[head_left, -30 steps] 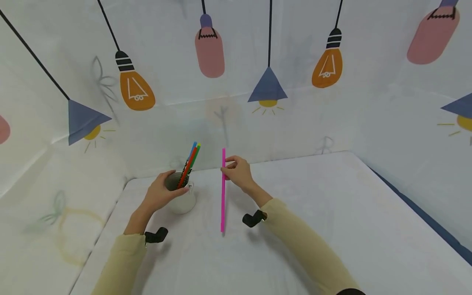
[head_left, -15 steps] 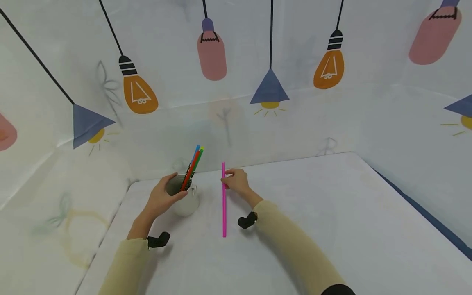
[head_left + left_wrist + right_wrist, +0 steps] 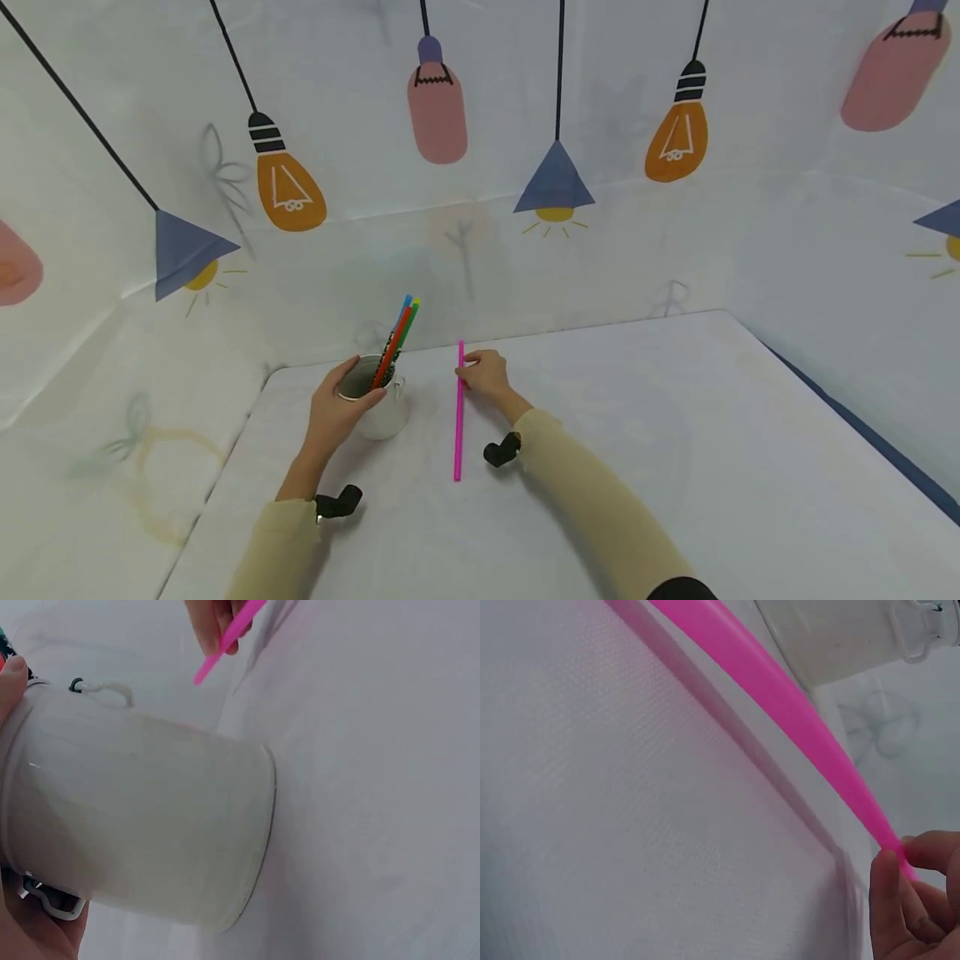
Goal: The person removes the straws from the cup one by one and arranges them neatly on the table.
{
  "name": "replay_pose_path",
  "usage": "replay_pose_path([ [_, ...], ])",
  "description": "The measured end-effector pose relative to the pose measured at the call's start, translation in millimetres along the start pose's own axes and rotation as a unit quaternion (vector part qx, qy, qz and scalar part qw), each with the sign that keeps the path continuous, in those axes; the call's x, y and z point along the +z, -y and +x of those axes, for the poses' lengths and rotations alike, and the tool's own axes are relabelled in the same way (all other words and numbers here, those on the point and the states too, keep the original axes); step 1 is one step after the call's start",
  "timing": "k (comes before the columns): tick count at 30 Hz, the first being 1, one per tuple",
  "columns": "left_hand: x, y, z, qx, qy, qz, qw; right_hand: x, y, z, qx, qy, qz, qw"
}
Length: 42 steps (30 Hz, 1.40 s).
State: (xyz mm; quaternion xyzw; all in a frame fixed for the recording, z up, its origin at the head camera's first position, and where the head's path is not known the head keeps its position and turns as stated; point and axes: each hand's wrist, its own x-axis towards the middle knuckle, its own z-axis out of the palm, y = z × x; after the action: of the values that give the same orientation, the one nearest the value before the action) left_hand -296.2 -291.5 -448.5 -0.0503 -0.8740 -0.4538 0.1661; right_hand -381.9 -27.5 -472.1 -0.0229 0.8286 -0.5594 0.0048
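A white pail (image 3: 385,417) with small side handles stands on the white-covered table. My left hand (image 3: 328,415) holds it at the rim, thumb on the near side and fingers on the far side. Several coloured straws (image 3: 392,350), among them red, green, blue and a black patterned one, lean out of it; their lower ends are hidden inside. To the right of the pail, my right hand (image 3: 487,375) pinches a long pink straw (image 3: 459,429) near its far end. In the right wrist view, the pink straw (image 3: 795,712) runs just above the surface and casts a shadow.
Behind the table (image 3: 637,400) stands a pale cloth wall (image 3: 360,275) printed with hanging lamps and bulbs. The table's left edge lies close to the left forearm. A dark blue strip (image 3: 862,417) runs along the right edge. Both wrists wear small black cameras (image 3: 339,502).
My right hand has lowered the pink straw toward the tabletop, mostly in the first half second. My left hand stays on the pail's rim, its forearm shifting slightly right in view.
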Motion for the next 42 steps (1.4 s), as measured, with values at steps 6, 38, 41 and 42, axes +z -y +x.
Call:
replay_pose_path([
  [6,1.4,-1.1,-0.4,-0.004,0.0,0.006,1.0,0.4,-6.0,3.0,0.017,-0.003,-0.013,0.9998],
  [38,-2.3,-5.0,-7.0,-0.029,0.022,0.013,0.9993,9.5,-9.3,8.9,0.01,0.013,-0.025,0.9995],
  [41,-2.6,-4.7,-6.5,-0.027,0.018,0.014,0.9994,10.8,-9.1,11.1,0.013,0.01,-0.029,0.9994],
  [42,-2.9,-4.3,-6.3,-0.025,0.018,0.015,0.9994,11.2,-8.9,11.3,0.014,0.01,-0.03,0.9994],
])
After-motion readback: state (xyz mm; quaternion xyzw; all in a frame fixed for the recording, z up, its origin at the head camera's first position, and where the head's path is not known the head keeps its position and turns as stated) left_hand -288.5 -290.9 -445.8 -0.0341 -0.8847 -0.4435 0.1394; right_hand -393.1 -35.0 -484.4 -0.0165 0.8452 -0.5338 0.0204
